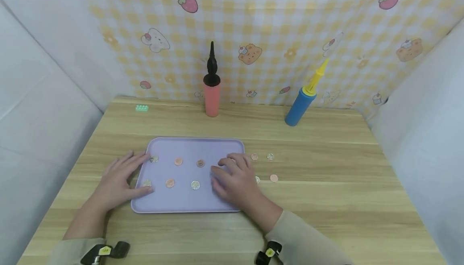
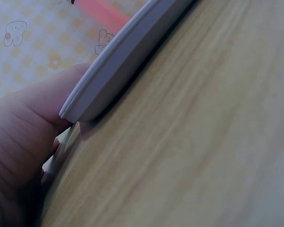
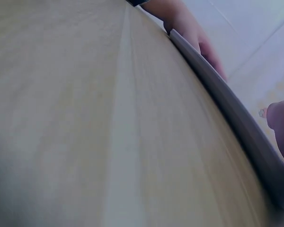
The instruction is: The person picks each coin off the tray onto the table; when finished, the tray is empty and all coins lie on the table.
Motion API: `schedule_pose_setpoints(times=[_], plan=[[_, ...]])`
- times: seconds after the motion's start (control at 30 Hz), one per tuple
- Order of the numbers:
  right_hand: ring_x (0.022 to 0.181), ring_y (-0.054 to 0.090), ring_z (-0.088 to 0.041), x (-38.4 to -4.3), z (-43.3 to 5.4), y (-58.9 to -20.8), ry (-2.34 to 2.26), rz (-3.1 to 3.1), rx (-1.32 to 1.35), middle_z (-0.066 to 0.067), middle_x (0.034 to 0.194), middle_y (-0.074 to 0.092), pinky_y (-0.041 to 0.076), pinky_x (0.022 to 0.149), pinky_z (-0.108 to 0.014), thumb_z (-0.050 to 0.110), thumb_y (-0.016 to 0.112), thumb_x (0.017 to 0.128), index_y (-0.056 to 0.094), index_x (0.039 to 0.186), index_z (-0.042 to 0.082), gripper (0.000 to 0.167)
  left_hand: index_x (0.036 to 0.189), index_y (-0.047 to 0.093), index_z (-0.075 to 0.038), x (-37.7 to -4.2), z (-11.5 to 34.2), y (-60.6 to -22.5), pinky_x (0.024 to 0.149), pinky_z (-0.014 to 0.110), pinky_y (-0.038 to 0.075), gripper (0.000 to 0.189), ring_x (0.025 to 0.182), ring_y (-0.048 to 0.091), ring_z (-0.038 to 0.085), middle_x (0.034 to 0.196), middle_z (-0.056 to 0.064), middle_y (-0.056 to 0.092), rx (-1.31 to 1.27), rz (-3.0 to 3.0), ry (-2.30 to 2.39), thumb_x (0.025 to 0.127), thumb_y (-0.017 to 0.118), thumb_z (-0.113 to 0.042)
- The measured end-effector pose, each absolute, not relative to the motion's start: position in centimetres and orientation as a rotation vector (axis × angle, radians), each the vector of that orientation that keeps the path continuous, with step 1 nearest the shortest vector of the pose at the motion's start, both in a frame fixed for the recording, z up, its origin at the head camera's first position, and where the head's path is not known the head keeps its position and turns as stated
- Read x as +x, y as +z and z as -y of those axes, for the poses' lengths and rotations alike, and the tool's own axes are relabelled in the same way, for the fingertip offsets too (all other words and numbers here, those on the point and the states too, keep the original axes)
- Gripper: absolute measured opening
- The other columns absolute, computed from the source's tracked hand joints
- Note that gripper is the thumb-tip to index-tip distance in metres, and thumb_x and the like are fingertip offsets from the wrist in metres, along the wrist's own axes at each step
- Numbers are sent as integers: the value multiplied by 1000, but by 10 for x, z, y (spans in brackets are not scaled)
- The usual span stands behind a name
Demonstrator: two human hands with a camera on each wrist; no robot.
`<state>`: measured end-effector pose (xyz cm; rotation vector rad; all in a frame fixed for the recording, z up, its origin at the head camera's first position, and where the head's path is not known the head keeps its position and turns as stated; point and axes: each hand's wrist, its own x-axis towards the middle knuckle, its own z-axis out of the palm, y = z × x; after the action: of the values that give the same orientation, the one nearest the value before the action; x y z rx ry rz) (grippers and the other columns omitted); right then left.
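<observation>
My left hand [image 1: 117,182] rests at the left edge of a lilac tray [image 1: 164,201]. Its fingers lie fairly straight along the rim, and the thumb reaches over it, near a silver coin [image 1: 146,183]. Another silver coin [image 1: 154,159] lies by the fingertips. Over the tray's right side is my right hand [image 1: 235,178], fingers bent, thumb and index tips close together; I cannot tell whether a coin is between them. Nearest to it on the tray are a copper-coloured coin [image 1: 200,163] and a silver coin [image 1: 195,185]. The right wrist view shows its thumb [image 3: 281,118] above the tray rim.
Several coins, such as a copper-coloured one [image 1: 273,178], lie right of the tray on the wooden table [image 1: 326,184]. Behind stand a pink-and-black hand pump [image 1: 212,100] and a leaning blue-and-yellow one [image 1: 301,106]. A small green toy brick [image 1: 141,108] lies back left.
</observation>
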<state>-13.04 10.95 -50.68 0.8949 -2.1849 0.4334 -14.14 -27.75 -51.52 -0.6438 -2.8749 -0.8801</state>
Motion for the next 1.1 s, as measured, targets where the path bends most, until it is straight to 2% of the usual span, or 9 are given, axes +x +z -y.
schedule_pose_setpoints(times=[0.3,0.53,0.83,1.1], plan=[[96,66,-18,-133,-79,-504,329,2256,963,4,96,73,53,94,-40,29,71,92,82,95,20,14,163,46,-19,-142,277,-516,123,75,6,104,152,28,56,162,23,47,-649,2873,-859,76,94,-49],[110,65,-17,-135,-69,-514,410,2402,1123,5,107,72,51,97,-37,35,74,98,84,108,25,17,163,46,-20,-142,277,-518,124,73,5,103,152,27,56,162,23,47,-647,2870,-860,76,94,-49],[111,62,-17,-137,-71,-514,594,2518,1154,3,112,70,50,96,-37,31,79,98,85,108,26,13,163,46,-20,-143,278,-517,123,74,6,103,152,28,57,162,23,47,-641,2873,-863,76,94,-49],[132,52,-16,-139,-71,-507,792,2816,1024,8,121,64,40,114,-39,40,85,93,78,100,28,15,163,46,-20,-143,276,-514,123,74,7,102,152,28,57,162,23,46,-641,2877,-864,76,93,-49]])
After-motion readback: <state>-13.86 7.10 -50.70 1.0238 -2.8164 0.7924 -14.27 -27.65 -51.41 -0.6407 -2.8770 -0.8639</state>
